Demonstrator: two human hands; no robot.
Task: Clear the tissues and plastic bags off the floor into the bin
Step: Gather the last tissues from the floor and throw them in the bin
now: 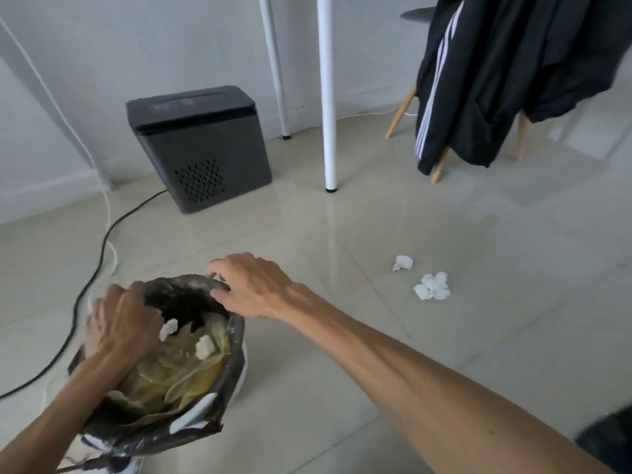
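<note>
A bin [236, 336] lined with a dark plastic bag stands at the lower left, full of yellowish plastic bags [178, 374] and two white tissue wads [204, 347]. My left hand [118, 326] presses down inside the bin on its left side, with a tissue scrap at its fingertips. My right hand [249, 285] rests on the far rim, fingers curled over the liner's edge. Two crumpled white tissues lie on the floor to the right: a small tissue [403, 262] and a larger tissue [432, 286].
A dark grey box appliance [198, 145] stands by the wall, its black cable [89, 282] trailing across the floor left of the bin. White table legs [327, 97] rise behind. A chair with wooden legs [441, 162] and a black jacket [496, 73] stands at the right.
</note>
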